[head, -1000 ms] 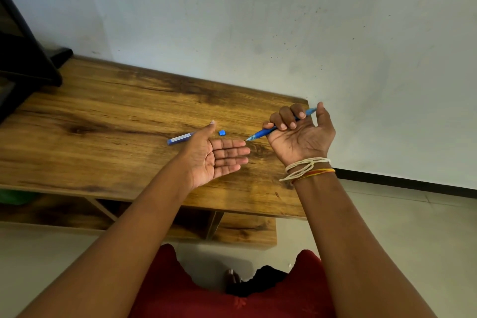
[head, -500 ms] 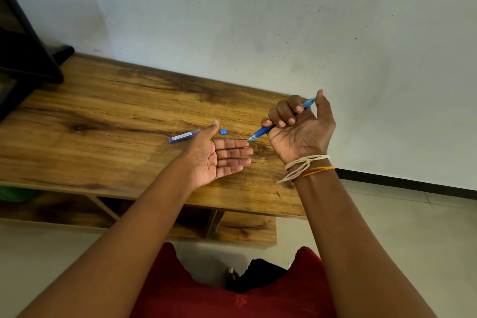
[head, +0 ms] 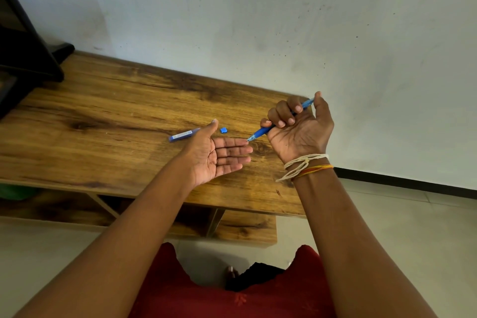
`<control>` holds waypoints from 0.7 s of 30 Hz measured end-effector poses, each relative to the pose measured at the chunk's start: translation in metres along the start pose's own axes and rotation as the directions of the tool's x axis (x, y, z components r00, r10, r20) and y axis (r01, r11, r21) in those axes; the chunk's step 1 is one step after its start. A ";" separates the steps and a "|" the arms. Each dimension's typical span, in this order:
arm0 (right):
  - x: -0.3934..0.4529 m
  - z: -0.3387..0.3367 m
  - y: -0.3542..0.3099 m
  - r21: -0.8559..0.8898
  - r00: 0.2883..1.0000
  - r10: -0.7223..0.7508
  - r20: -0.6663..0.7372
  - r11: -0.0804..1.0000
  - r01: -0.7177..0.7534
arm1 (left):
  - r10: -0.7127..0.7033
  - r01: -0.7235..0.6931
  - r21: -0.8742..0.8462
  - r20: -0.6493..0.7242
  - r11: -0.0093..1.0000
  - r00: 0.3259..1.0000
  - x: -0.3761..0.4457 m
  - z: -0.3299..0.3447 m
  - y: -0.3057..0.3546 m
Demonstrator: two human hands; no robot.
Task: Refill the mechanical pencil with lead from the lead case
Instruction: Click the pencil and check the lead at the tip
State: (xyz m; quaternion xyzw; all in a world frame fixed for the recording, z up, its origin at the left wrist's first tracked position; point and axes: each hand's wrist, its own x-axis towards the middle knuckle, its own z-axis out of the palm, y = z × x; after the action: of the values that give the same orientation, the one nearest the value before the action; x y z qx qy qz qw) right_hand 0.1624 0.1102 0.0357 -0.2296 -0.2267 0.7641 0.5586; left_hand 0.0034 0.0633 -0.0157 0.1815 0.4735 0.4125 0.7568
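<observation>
One lead case [head: 183, 135] beside left hand [head: 218, 156], small blue cap [head: 223, 130]

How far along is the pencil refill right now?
Done: a small blue cap lies loose on the table, though from which item I cannot tell. In hand: the right hand grips the pencil, thumb on its top, tip aimed at the open, empty left hand. Left: the lead case lies on the table; no lead is visible, so loading seems still ahead.
</observation>
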 end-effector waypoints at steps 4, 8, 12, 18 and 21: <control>0.001 0.000 0.003 0.025 0.999 0.015 -0.030 1.000 -0.014 | 0.002 -0.002 0.001 -0.002 1.000 1.000 0.000 -0.003 0.001; 0.001 0.000 0.005 0.045 0.999 0.002 -0.054 0.999 0.000 | 0.003 -0.003 -0.002 0.007 1.000 1.000 0.000 -0.004 0.002; 0.002 0.001 0.005 0.074 0.998 0.005 -0.058 0.997 0.000 | 0.004 -0.004 -0.006 0.008 1.000 1.000 -0.001 -0.004 0.003; 0.001 0.001 0.006 0.088 0.998 -0.002 -0.069 0.996 0.008 | 0.010 -0.010 -0.007 0.013 1.000 1.000 -0.002 -0.004 0.003; 0.002 0.001 0.005 0.111 0.997 -0.001 -0.073 0.994 0.009 | 0.010 -0.010 -0.007 0.017 1.000 1.000 -0.001 -0.004 0.003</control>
State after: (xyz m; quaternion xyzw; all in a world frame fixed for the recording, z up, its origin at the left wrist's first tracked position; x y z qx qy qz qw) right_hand 0.1575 0.1105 0.0333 -0.2253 -0.1639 0.7652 0.5804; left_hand -0.0014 0.0632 -0.0150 0.1845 0.4647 0.4164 0.7593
